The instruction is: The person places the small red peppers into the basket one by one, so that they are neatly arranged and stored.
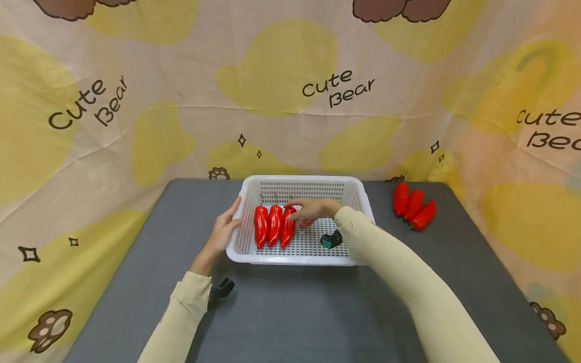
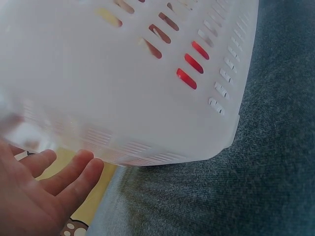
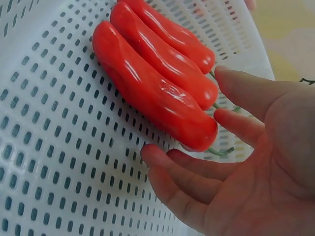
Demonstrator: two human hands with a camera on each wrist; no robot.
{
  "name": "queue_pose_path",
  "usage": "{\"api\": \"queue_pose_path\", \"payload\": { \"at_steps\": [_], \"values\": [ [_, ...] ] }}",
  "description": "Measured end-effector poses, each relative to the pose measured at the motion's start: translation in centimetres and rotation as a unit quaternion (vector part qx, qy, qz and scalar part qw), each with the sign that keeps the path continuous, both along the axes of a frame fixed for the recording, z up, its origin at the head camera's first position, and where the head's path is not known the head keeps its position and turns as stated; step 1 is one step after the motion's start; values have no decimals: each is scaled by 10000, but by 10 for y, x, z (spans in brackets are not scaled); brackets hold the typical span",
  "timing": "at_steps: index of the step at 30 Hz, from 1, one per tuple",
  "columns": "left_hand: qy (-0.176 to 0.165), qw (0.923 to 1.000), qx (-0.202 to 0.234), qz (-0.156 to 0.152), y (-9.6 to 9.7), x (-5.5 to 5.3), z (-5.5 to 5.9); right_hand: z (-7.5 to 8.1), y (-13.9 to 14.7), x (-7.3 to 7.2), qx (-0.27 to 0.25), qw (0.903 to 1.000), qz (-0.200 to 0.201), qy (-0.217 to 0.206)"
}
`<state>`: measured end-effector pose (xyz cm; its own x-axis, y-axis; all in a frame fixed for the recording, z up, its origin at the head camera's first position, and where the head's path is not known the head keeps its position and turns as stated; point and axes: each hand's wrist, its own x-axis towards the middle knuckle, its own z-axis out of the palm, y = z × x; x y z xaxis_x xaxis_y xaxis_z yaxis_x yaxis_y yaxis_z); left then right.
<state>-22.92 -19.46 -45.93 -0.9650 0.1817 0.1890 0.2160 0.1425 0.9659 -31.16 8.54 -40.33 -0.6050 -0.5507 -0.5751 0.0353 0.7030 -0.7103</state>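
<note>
Three red peppers (image 1: 274, 224) lie side by side in the left half of a white plastic basket (image 1: 299, 260), stems toward the far wall. My left hand (image 1: 225, 227) holds the basket's left rim, thumb over the edge; in the left wrist view, its fingers (image 2: 78, 172) are along the outer wall. Over the basket, my right hand (image 1: 313, 208) is at the rightmost pepper. In the right wrist view its fingers are spread around the stem end of that nearest pepper (image 3: 152, 88), not closed on it.
Three more red peppers (image 1: 413, 205) lie together on the dark grey table (image 1: 290, 312), right of the basket. A printed cloth (image 1: 272, 75) hangs behind the table and along its sides. Black wrist devices show at both sleeves.
</note>
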Motion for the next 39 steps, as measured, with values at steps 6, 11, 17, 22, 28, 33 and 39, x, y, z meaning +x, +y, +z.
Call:
{"api": "queue_pose_path", "payload": {
  "at_steps": [6, 11, 17, 22, 28, 33, 39],
  "values": [
    [1, 10000, 15, -35, 1, 0, -1, 5, 11, -2, -116, 9999, -95, 50],
    [94, 9999, 65, -35, 0, -3, 0, 10, 23, -6, -240, 9988, -236, 347],
    [21, 10000, 82, -16, -2, -2, 1, 14, 37, -6, -503, 9969, -279, 535],
    [-11, 10000, 24, -11, -3, 2, 0, 18, 45, -1, -829, 9938, -265, 685],
    [20, 10000, -32, -11, -2, 4, 1, 31, 58, 7, -839, 9927, -94, 858],
    [-1, 10000, -33, 21, 0, 3, 2, 43, 73, 12, -748, 9907, -174, 1122],
    [-18, 10000, 21, -18, 2, 1, 0, 51, 93, 18, -941, 9859, -274, 1354]
  ]
}}
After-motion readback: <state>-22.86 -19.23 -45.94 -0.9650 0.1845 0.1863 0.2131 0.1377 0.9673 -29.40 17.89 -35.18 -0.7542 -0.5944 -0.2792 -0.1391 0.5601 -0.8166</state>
